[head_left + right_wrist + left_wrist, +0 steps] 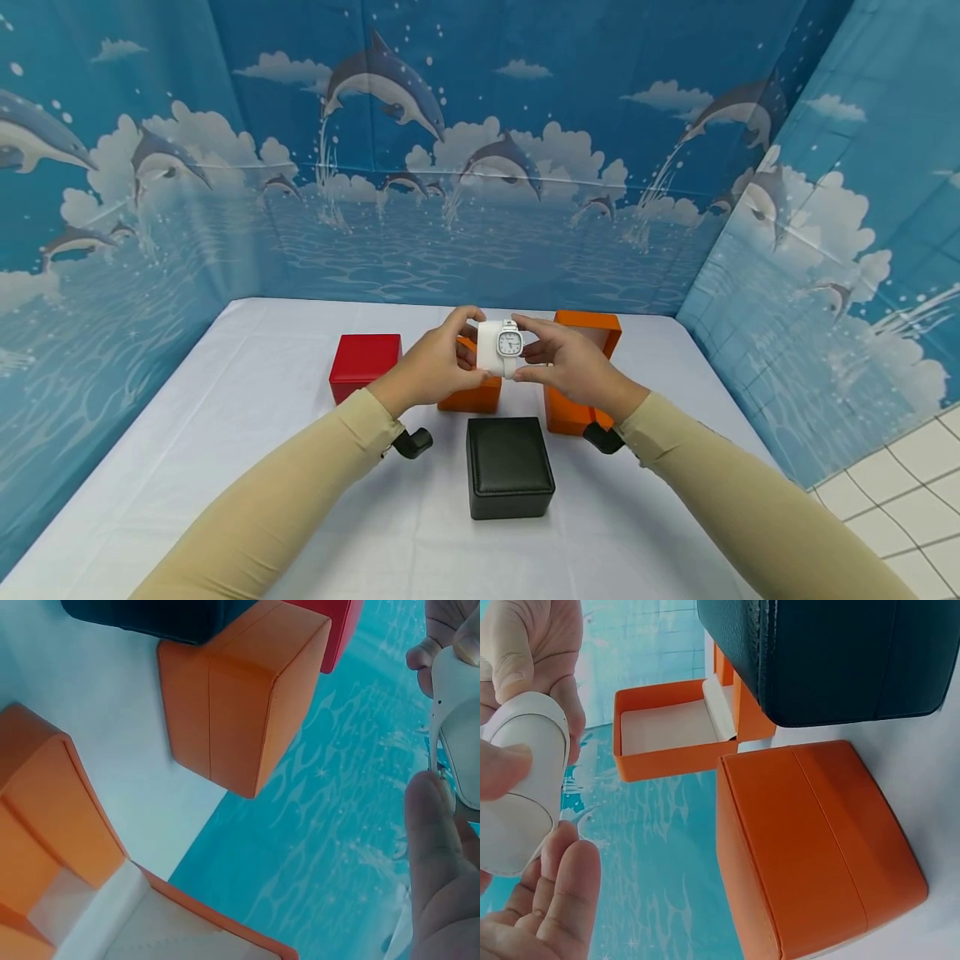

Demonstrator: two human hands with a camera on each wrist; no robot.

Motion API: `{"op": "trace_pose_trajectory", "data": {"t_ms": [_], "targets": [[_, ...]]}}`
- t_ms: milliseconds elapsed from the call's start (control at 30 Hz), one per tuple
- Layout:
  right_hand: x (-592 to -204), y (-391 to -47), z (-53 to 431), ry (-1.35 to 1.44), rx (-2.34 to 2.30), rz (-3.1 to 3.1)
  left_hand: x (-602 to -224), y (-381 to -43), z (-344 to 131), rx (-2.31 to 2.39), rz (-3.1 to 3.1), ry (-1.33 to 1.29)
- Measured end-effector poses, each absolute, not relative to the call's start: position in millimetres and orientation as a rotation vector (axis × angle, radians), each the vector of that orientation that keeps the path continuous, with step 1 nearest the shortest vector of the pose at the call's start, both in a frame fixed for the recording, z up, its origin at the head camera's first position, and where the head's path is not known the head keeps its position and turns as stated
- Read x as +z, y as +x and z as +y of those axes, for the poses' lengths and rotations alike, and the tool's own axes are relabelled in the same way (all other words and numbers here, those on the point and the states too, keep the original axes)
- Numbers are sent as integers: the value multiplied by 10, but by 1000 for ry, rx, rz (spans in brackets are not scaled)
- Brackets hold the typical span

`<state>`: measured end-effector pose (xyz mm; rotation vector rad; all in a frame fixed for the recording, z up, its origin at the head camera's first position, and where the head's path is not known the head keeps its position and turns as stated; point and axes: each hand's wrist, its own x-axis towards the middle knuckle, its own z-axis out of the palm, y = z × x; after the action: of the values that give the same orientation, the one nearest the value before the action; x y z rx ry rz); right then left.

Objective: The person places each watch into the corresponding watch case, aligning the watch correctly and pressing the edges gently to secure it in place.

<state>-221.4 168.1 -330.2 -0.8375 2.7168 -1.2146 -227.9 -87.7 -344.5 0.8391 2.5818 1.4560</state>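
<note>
A white wristwatch (pixel 510 343) with a square-rounded face is wrapped round a white watch pillow (pixel 487 348), raised over the table with the dial toward the head camera. My left hand (pixel 437 360) grips the pillow by its left end, fingers on top and thumb below. From the other side my right hand (pixel 568 360) pinches the watch at its strap, index finger above and thumb beneath. The pillow's round white end (pixel 514 832) shows in the left wrist view under the left thumb. Part of the watch (pixel 457 720) is cut off at the right wrist view's edge.
Behind the hands stand a closed orange box (pixel 468 400) and an orange box (pixel 577 412) with its lid up and a pale lining. A red box (pixel 365 362) sits at left, a black box (pixel 510 467) nearer me. All rest on a white-covered table (pixel 300 333) before a dolphin-print curtain.
</note>
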Motion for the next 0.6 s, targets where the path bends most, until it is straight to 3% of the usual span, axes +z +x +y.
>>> {"op": "trace_pose_trajectory", "data": {"t_ms": [600], "targets": [[-3360, -2202, 1621, -827, -1279, 2643, -3461, -2261, -836, 1446, 2576, 854]]}}
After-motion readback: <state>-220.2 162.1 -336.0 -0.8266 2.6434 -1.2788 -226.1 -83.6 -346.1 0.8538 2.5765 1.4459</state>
